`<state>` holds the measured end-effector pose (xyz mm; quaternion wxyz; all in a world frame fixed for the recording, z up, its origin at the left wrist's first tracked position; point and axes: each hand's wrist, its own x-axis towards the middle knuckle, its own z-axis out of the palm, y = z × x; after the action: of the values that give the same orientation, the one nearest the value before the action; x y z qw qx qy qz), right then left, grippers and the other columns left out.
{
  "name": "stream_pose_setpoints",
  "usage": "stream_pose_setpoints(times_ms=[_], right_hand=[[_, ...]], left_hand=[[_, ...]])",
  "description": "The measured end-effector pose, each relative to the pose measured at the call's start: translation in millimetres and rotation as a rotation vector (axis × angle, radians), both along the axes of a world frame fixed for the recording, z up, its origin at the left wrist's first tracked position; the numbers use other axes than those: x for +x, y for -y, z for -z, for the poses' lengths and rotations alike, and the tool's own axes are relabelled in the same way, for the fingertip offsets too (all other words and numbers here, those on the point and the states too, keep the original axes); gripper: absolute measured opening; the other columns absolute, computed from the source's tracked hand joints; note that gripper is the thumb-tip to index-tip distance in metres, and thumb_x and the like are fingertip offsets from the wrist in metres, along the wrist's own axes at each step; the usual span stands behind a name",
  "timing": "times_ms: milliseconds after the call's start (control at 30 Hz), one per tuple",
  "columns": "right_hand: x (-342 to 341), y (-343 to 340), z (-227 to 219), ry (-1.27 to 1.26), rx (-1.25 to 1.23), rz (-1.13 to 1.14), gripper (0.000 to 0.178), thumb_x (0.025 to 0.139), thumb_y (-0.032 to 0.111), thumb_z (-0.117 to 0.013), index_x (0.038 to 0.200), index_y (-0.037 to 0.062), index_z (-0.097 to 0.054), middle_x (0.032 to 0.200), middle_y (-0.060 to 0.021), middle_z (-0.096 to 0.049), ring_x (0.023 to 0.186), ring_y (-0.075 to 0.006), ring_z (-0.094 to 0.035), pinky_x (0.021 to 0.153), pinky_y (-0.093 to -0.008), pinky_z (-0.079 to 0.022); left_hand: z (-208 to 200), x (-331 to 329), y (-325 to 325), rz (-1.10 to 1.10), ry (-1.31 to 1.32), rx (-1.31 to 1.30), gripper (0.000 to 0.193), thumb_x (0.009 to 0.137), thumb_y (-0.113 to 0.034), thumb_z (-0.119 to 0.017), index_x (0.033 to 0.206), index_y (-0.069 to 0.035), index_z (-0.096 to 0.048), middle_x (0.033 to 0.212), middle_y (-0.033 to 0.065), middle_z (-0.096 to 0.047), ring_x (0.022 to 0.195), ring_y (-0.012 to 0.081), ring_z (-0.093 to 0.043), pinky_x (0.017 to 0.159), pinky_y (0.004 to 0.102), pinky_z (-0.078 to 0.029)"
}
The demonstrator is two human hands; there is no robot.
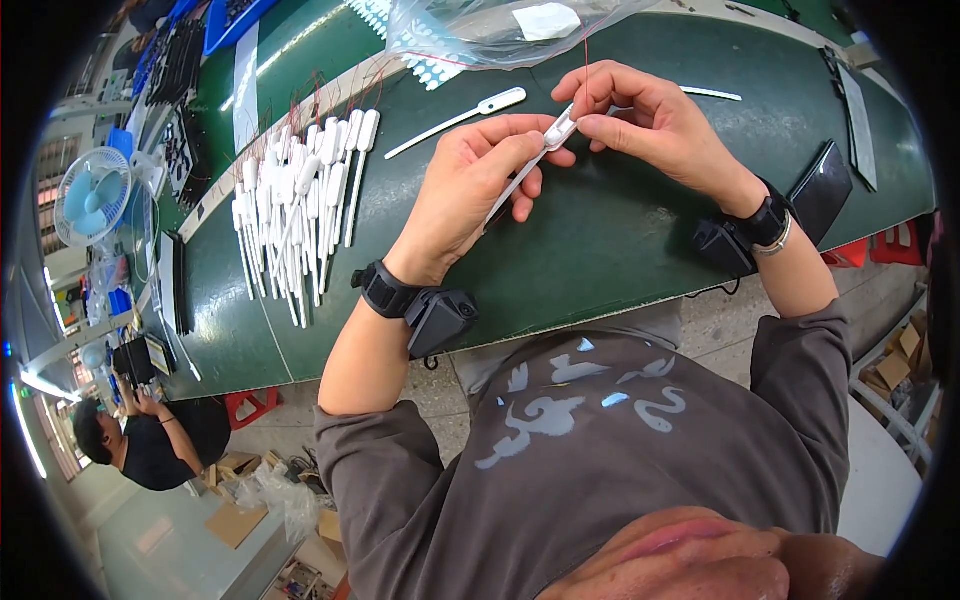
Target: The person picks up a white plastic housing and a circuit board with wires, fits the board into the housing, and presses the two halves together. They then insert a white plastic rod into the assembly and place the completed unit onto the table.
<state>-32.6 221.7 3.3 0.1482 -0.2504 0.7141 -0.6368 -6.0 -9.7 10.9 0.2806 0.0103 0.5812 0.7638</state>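
Note:
Over the green worktable, my left hand (480, 165) is closed round a white plastic stick (553, 137) with a wide, hollow head and a long thin stem. The stem slants down to the left beneath my fingers. At its head, my right hand (655, 120) pinches a thin red wire (586, 65) that runs up toward the table's far side. My fingertips partly hide where the wire meets the head. To the left lies a pile of similar white sticks (305, 195), several with red wires. A single white stick (455, 122) rests beyond my left hand.
A clear plastic bag (490, 45) lies at the far side. Another thin white piece (712, 94) sticks out past my right hand, and a dark flat object (820, 193) lies at the right edge. A blue fan (93, 196) and a seated person (150, 440) are off left.

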Motion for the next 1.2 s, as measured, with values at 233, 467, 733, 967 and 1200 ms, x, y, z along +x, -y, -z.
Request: stream_pose_setpoints(times_ms=[233,467,733,967,1200], right_hand=[[-0.1,-0.4,-1.0,-0.038,0.025,-0.014,0.007,0.096,0.008,-0.062,0.103,0.0040,-0.061,0.120,-0.0036,-0.058,0.085,-0.0040,-0.054,0.073,-0.0189,-0.045],[0.6,-0.7,-1.9,-0.052,0.063,-0.025,0.007,0.096,0.008,-0.063,0.101,0.0039,-0.061,0.116,-0.0020,-0.060,0.084,-0.0037,-0.053,0.073,-0.0189,-0.045],[0.9,0.7,-3.4,-0.041,0.089,-0.042,0.007,0.096,0.009,-0.063,0.100,0.0042,-0.059,0.114,-0.0022,-0.060,0.084,-0.0041,-0.053,0.073,-0.0194,-0.044],[-2.1,-0.4,-0.9,0.060,0.010,-0.073,0.013,0.099,0.015,-0.060,0.104,0.0040,-0.057,0.116,-0.0048,-0.060,0.084,-0.0052,-0.054,0.075,-0.0197,-0.047],[-1.6,-1.4,0.1,0.117,0.017,-0.055,0.014,0.099,0.015,-0.059,0.106,0.0040,-0.055,0.117,-0.0068,-0.062,0.083,-0.0057,-0.056,0.076,-0.0202,-0.048]], left_hand=[[0.9,-0.2,-0.3,0.008,-0.010,-0.027,0.031,0.095,-0.012,-0.064,0.121,0.004,-0.064,0.095,0.0087,-0.072,0.064,0.0041,-0.056,0.050,0.0178,-0.047],[-0.4,1.5,-0.7,0.008,-0.011,-0.057,0.032,0.094,-0.013,-0.067,0.121,0.003,-0.064,0.092,0.0059,-0.071,0.063,0.0021,-0.054,0.048,0.0155,-0.042],[-3.6,5.9,-5.2,-0.027,-0.094,-0.242,0.030,0.093,-0.015,-0.068,0.117,0.002,-0.067,0.087,0.0017,-0.071,0.067,0.0008,-0.056,0.055,0.0165,-0.043],[-3.0,6.5,-5.6,-0.059,-0.154,-0.273,0.026,0.091,-0.014,-0.069,0.112,0.003,-0.068,0.086,0.0008,-0.070,0.075,0.0019,-0.061,0.063,0.0156,-0.045],[-2.2,6.8,-5.1,-0.061,-0.178,-0.292,0.026,0.091,-0.013,-0.069,0.111,0.003,-0.067,0.086,0.0006,-0.070,0.075,0.0020,-0.061,0.062,0.0161,-0.045]])
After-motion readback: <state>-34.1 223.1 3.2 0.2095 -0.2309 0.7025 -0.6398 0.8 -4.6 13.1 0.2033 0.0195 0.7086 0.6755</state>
